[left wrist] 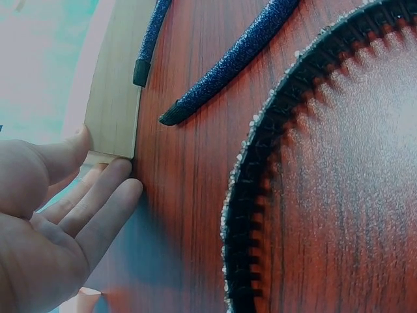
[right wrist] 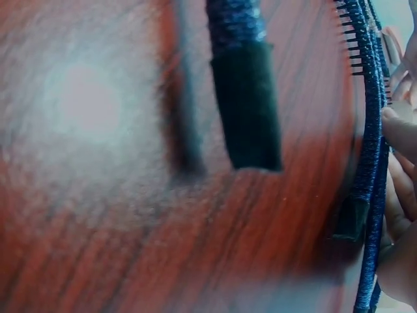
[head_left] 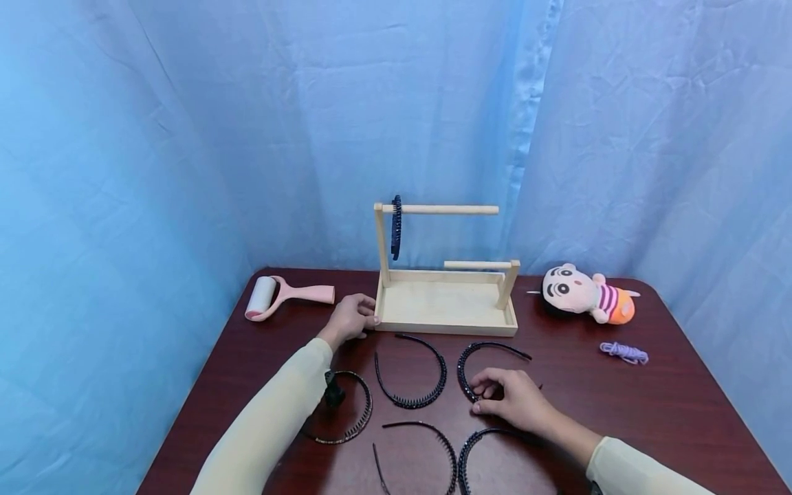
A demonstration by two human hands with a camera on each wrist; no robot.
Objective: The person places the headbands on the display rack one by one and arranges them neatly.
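Note:
A wooden hanging stand point(head_left: 445, 328) with a tray base and two pegs stands at the back of the table. My left hand point(head_left: 353, 316) touches the tray's left front corner; in the left wrist view the thumb point(left wrist: 77, 145) rests on the corner and the fingers are fairly straight. My right hand point(head_left: 512, 399) pinches the left side of a dark glittery headband point(head_left: 465, 364). In the right wrist view, the thumb point(right wrist: 399, 134) lies against a blue glitter band point(right wrist: 371, 130) and the other fingers are partly hidden behind it. Another headband point(head_left: 396, 230) hangs on the upper peg.
Several headbands lie around the hands, including one at centre point(head_left: 442, 375), one under the left forearm point(head_left: 369, 409) and one at the front point(head_left: 454, 454). A pink lint roller point(head_left: 303, 294) lies back left. A plush doll point(head_left: 575, 292) and a purple cord bundle point(head_left: 623, 353) lie right.

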